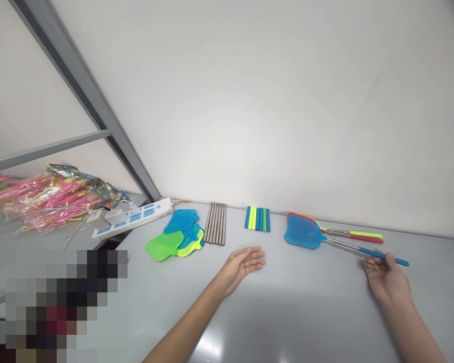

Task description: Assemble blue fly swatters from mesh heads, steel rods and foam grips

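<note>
My right hand (pixel 388 276) grips the blue handle of a fly swatter (pixel 304 232), its thumb and fingers closed on the grip. The blue head of this swatter overlaps other assembled swatters, of which a red handle (pixel 366 239) and a yellow handle (pixel 373 234) show. With fingers stretched out and holding nothing, my left hand (pixel 244 264) is over the table's middle. Beyond it lie a row of coloured handle sleeves (pixel 257 219) in blue, yellow and green, and a row of metal rods (pixel 215 224). Loose swatter heads (pixel 164 245) in green, blue and yellow overlap to the left.
A white power strip (pixel 136 218) with plugs lies at the left of the grey table (pixel 306 312). Past the metal frame post (pixel 98 111) is a heap of plastic-wrapped pink items (pixel 60 196). A white wall (pixel 268 101) borders the back edge. The lower left is pixelated.
</note>
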`<control>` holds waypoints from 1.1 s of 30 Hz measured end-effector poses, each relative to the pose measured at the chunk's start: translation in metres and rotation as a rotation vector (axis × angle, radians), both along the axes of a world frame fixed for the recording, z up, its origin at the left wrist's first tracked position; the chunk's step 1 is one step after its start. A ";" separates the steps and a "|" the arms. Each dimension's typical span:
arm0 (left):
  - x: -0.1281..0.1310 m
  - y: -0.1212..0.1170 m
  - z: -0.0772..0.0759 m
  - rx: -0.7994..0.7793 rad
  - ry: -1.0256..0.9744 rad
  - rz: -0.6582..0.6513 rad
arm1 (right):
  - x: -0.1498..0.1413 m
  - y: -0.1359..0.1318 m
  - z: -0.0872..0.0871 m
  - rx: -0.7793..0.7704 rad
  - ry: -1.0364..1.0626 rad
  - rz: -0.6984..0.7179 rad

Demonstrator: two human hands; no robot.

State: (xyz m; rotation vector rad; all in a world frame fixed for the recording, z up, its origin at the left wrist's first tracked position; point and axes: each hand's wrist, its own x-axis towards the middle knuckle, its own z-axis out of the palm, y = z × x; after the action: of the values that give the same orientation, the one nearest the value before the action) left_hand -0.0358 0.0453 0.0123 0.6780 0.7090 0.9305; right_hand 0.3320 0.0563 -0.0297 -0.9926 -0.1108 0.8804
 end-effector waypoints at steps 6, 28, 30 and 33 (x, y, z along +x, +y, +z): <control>0.001 -0.001 0.002 0.014 0.034 -0.002 | 0.009 0.015 0.006 -0.137 0.018 -0.035; 0.001 -0.001 0.000 0.038 0.059 -0.009 | -0.056 0.014 0.035 -0.195 0.016 0.292; 0.001 -0.001 0.000 0.041 0.062 -0.010 | -0.065 0.014 0.036 -0.184 0.006 0.317; 0.004 -0.001 0.001 0.079 0.112 0.022 | -0.071 0.016 0.032 -0.189 -0.008 0.307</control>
State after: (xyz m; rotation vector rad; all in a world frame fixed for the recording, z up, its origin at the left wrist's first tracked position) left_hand -0.0322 0.0439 0.0133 0.7982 0.7835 0.9497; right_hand 0.2612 0.0725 0.0026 -1.1744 -0.1935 1.1838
